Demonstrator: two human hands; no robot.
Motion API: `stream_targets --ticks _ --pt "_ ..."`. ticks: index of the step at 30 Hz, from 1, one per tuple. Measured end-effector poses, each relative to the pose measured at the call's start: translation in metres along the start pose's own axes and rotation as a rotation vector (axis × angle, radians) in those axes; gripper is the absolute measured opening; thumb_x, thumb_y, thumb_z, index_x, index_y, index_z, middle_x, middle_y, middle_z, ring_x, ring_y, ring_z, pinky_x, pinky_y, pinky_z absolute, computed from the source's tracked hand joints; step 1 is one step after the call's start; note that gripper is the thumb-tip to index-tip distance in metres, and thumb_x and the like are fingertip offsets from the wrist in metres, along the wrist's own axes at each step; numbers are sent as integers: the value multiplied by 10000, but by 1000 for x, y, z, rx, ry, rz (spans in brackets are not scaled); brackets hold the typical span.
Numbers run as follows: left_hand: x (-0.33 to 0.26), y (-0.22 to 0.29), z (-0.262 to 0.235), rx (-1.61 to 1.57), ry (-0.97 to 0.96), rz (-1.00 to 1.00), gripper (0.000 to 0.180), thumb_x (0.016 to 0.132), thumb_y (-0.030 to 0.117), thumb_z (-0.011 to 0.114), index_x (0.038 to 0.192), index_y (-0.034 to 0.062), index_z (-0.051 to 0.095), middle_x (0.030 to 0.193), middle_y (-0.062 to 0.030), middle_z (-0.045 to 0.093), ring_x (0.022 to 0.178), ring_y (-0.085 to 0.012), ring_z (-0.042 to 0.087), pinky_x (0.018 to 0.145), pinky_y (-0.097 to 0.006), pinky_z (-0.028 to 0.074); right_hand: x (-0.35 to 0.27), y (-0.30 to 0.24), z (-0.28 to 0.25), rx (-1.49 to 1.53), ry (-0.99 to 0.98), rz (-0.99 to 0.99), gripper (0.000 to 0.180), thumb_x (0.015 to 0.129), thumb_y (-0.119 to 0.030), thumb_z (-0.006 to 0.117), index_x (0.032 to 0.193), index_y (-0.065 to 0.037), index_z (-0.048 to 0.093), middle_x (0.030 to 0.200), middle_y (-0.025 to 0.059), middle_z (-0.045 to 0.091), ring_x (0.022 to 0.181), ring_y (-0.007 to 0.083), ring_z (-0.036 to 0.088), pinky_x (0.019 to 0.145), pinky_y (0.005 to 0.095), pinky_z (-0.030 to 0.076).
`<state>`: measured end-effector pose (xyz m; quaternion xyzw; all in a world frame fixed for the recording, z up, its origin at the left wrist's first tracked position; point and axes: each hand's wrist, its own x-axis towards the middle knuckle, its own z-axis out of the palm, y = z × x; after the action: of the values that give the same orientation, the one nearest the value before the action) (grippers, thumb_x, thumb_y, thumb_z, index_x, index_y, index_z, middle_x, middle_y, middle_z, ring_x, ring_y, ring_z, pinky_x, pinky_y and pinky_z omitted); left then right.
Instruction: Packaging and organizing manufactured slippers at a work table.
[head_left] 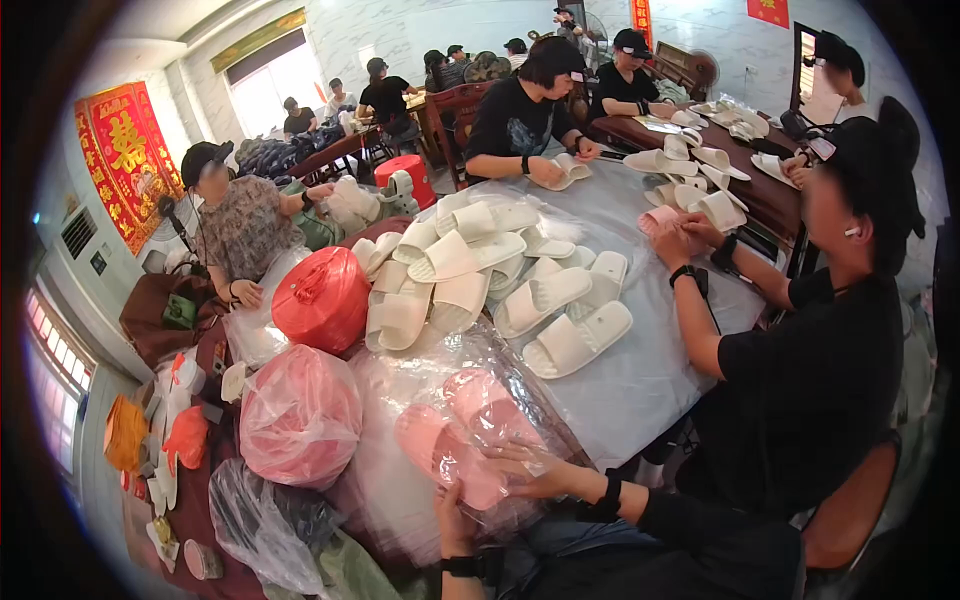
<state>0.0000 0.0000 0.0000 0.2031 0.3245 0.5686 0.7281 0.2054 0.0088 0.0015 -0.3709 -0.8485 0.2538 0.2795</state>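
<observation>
Head view, looking down at a crowded table (640, 380) covered with pale plastic sheeting. At the near edge, the right hand (530, 470) lies with fingers spread, closed around neither slipper, over a pair of pink foam slippers wrapped in a clear plastic bag (465, 435); the left hand (452, 520) supports the same pair from below, its fingers hidden behind the slippers, so their grip cannot be told. Just left of the pair sits a tied pink plastic bag (298, 415), and farther left and beyond it a red spool of plastic twine (322, 298). Behind the pair, mid-table, lies a heap of cream slippers (480, 275). On the right a seated person in black (800, 370) handles a pink slipper; other people work at the far side.
</observation>
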Motion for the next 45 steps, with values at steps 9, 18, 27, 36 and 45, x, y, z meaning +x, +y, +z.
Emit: stream_targets --ticks 9,18,27,36,45 --pt "2 -7 -10 118 -76 58 462 809 70 579 1248 -24 469 1128 -151 600 956 -255 624 814 -366 528 26 -10 10 -173 126 36 624 863 -374 601 1404 -121 418 1469 143 370 1353 326 328 1132 484 192" --pt "-1 -4 -3 114 -35 75 530 766 61 631 1254 -52 454 1148 -147 597 1001 -266 610 892 -379 490 -8 24 -2 127 101 21 663 800 -244 669 1403 -112 427 1511 131 309 1388 309 298 1130 482 202" --pt "1 -1 -2 17 -32 45 521 755 4 638 1250 -18 476 1150 -123 597 1006 -247 603 883 -357 491 -23 19 -20 -28 213 151 775 775 -414 732 1432 -175 395 1490 339 147 1380 480 185 1128 494 188" --pt "-1 2 9 -24 -56 88 497 767 10 627 1238 -39 474 1151 -119 590 1031 -252 588 926 -357 465 -19 19 -14 -1 285 175 801 756 -379 748 1424 -121 389 1465 316 244 1342 478 279 1116 466 256" --pt "-1 5 7 8 -49 64 466 752 13 647 1197 -33 516 1125 -109 604 1010 -232 591 891 -337 466 -17 20 -6 -4 329 256 773 772 -350 734 1428 -144 381 1468 251 290 1325 435 339 1074 455 336"
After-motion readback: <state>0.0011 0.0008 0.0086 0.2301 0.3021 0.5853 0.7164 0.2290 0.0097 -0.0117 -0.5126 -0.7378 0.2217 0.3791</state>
